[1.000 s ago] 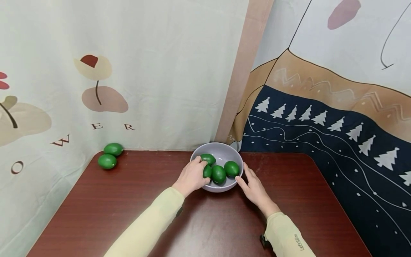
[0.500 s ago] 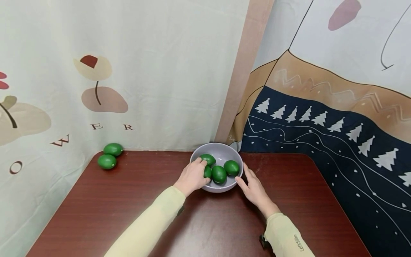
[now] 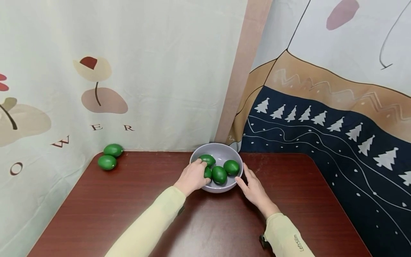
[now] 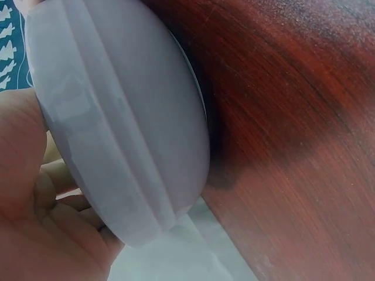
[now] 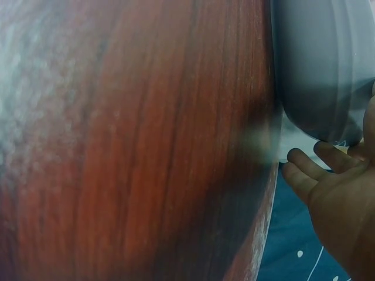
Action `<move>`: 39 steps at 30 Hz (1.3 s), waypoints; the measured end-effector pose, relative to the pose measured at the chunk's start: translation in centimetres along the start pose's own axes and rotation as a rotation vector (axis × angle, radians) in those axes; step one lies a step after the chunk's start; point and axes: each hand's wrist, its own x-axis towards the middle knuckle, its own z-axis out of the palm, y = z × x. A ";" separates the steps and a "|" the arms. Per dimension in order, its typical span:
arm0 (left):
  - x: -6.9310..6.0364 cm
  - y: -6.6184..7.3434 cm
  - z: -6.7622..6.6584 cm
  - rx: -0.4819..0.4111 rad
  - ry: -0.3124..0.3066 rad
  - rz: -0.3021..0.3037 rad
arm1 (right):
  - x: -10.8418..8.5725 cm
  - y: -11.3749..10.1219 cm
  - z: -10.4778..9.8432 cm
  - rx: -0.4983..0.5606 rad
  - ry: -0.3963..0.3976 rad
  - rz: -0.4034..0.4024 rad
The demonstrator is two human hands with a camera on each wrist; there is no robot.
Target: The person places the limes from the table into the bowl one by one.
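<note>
Well left of both hands, two shiny green oval fruits (image 3: 110, 156) lie touching on the reddish-brown wood-grain table (image 3: 128, 200). The left hand (image 3: 191, 175) is over the left rim of a round pale-purple bowl (image 3: 223, 151), its fingers and thumb curled around one green fruit (image 3: 207, 172). Three similar fruits (image 3: 219, 175) lie between the hands, in this bowl. The right hand (image 3: 253, 186), fingers almost straight, touches the bowl's right side.

Indoor corner, home room or makeshift studio, can't tell which; pale curtain (image 3: 173, 78) with printed flowers (image 3: 92, 67) and capital letters (image 3: 96, 127) along the back, second fabric hanging (image 3: 298, 142) with white trees (image 3: 337, 124) on navy at right, both just beside a reddish-brown wood-grain table (image 3: 224, 225) with rounded corners
</note>
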 end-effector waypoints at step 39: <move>-1.2 -2.0 0.6 -0.109 0.184 0.152 | -0.1 0.1 0.1 0.014 0.017 -0.019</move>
